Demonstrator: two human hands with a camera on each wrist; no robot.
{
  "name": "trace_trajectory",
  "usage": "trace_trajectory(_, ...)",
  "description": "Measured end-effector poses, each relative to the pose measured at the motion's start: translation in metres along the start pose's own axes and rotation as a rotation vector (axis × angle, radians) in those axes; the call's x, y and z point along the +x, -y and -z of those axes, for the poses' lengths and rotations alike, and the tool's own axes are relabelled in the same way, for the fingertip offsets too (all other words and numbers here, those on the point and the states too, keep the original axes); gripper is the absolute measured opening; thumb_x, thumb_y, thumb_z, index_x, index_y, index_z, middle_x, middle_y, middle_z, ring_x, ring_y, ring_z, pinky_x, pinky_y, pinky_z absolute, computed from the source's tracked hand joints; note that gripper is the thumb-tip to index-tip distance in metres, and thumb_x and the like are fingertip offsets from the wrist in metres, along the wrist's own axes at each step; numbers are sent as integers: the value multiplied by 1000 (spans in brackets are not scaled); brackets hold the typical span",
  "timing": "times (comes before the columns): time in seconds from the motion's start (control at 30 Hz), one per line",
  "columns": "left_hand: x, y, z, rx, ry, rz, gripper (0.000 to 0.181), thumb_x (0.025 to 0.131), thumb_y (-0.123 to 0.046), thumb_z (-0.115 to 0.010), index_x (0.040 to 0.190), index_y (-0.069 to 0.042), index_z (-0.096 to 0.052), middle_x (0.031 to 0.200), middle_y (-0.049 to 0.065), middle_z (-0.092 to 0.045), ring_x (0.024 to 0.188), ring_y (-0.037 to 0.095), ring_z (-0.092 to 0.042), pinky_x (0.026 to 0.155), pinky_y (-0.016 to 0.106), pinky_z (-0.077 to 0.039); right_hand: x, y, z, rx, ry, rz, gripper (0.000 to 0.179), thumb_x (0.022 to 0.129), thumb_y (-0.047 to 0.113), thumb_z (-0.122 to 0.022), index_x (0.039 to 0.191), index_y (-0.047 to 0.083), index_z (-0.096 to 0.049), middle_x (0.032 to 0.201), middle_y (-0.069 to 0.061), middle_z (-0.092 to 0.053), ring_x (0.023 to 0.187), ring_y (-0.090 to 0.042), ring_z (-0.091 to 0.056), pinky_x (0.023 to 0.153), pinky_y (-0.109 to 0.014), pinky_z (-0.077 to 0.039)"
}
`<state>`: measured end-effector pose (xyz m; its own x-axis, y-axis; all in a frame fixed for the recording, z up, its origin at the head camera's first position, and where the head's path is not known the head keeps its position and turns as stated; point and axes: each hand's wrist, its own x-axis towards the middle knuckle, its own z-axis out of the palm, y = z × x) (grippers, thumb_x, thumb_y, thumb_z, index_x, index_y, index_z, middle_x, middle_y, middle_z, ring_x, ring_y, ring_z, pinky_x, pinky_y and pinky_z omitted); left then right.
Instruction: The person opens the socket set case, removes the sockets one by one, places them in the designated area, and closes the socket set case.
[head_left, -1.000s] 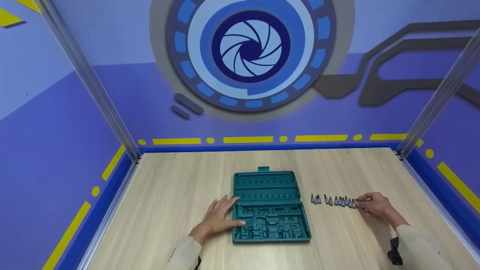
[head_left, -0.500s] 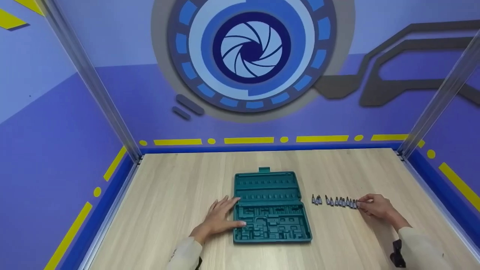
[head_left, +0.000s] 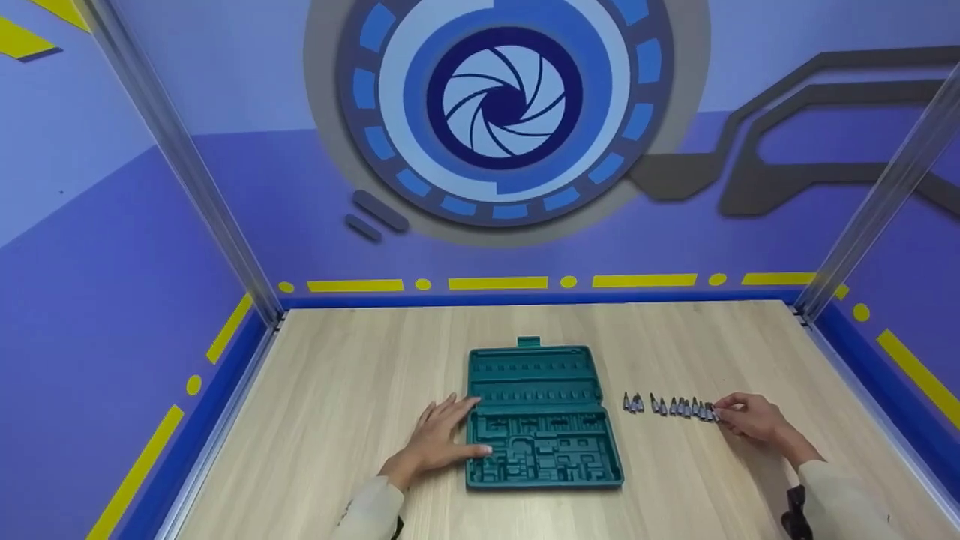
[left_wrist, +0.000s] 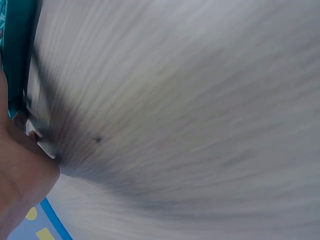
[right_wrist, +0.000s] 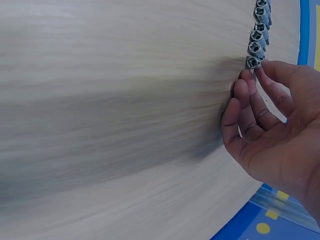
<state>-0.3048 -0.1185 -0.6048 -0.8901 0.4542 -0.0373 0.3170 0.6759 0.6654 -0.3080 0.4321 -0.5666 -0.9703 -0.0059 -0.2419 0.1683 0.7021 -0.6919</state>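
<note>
A green plastic tool case (head_left: 536, 401) lies opened flat on the table, its moulded slots bare. My left hand (head_left: 439, 439) rests at its left edge, fingers spread and thumb over the lower half's rim. In the left wrist view the left hand (left_wrist: 25, 175) shows only in part, beside the case's edge (left_wrist: 17, 55). To the right of the case runs a row of several small bit sockets (head_left: 679, 406), dark tips pointing away. My right hand (head_left: 754, 416) pinches the bit socket (right_wrist: 253, 62) at the row's right end between thumb and fingertips; its square hole faces the right wrist camera.
The wooden table (head_left: 360, 360) carries the case and the row. A blue patterned wall (head_left: 375, 247) stands behind, with side walls and metal posts (head_left: 874, 187) at left and right. The bit sockets stand in a left cluster and a longer right group, with a gap between.
The head view has shifted slightly. My right hand stays at the row's right end, where the sockets sit a little closer to their neighbours on the left. My left hand has not moved.
</note>
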Motion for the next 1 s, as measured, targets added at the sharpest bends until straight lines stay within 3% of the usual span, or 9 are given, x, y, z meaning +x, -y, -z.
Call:
trace_trajectory(0.43,5,8,-7,-17,-1,22,98,82,-69,-72,160,-21,-36,165,8,-38,158,38,-20,127,65,-6,-2,0,2,57,49,-15,31,103,8,-54,121,-18,-55,83,-1,-61,67,-12,-52,55,-23,-44)
trace_trajectory(0.73,-1,-4,18,-12,86,33,96,88,-58,-73,162,-13,-30,167,17,-31,157,43,-18,126,67,-8,0,1,12,125,228,8,48,106,12,-48,136,-23,-34,71,2,-49,54,-6,-35,50,-21,-33)
trace_trajectory(0.83,0,-7,26,-16,88,18,96,90,-53,-73,163,-12,-27,168,18,-28,157,44,-18,126,67,-11,-2,0,22,45,184,25,51,107,17,-50,137,-22,-36,83,-9,-63,63,-9,-51,55,-23,-43)
trace_trajectory(0.9,3,-6,31,-13,70,14,96,91,-54,-72,163,-12,-25,169,17,-26,157,43,-18,126,65,-13,-3,-1,30,-31,142,42,57,108,24,-50,140,-20,-36,101,-26,-66,80,-22,-65,66,-31,-54)
trace_trajectory(1.0,5,-3,41,-13,27,38,95,92,-54,-71,163,-12,-25,170,17,-23,158,42,-16,127,64,-12,-7,-3,39,-140,78,73,70,106,36,-54,148,-15,-31,135,-42,-52,117,-49,-61,94,-53,-56)
